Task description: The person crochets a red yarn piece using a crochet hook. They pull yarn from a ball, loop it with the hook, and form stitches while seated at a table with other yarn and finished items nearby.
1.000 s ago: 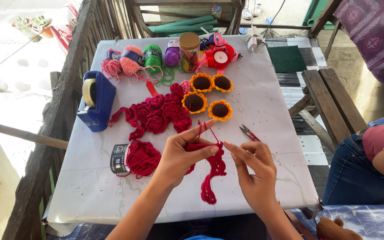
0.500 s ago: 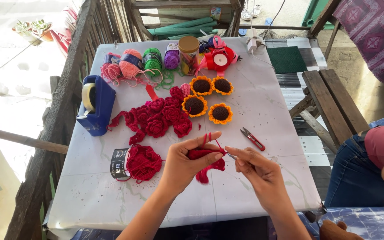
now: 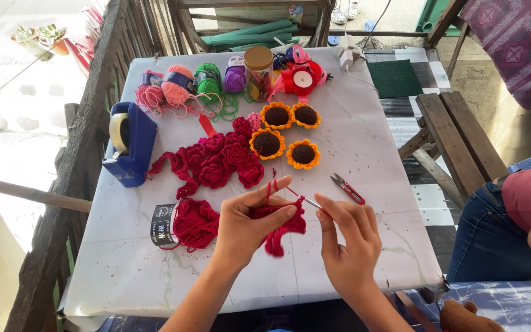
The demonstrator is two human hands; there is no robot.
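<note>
- Two hands over near edge of white table [image 3: 364, 154], both closed on work.
- Left hand [image 3: 247, 224]: thumb + fingers pinch the red crochet piece [image 3: 281, 230]; index stretched out w/ yarn strand looped over it.
- Right hand [image 3: 348, 237]: curled round the crochet hook [image 3: 311, 202], index along shaft. Hook tip points left into the piece.
- Key relation: the piece sits between the hands, touching the left, just left of the right. Long axis roughly vertical in view, tail hanging down toward the table. Hook shaft runs from upper left to lower right. Left hand nearer the piece.
- Red yarn ball [image 3: 195, 222] w/ black label band lies just left of the left hand, on the table; strand seems to feed from it, can't trace the whole run.
- Small snips [image 3: 346, 189], red handles, just beyond the right hand, apart from it.
- Pile of red crochet roses [image 3: 219, 161] beyond the left hand, near table centre.
- Four crochet sunflowers [image 3: 290, 136], orange/yellow, right of the roses, beyond the hook.
- Blue tape dispenser [image 3: 129, 144] at table's left edge.
- Far edge: row of yarn skeins [image 3: 198, 83] (pink, green, purple), a jar [image 3: 258, 72], red ribbon item w/ round white centre [image 3: 301, 78].
- Nothing lying between hands and piece; snips closest loose item.
- Another person's arm and leg [image 3: 511, 221], pink top + jeans, off table's right side.
</note>
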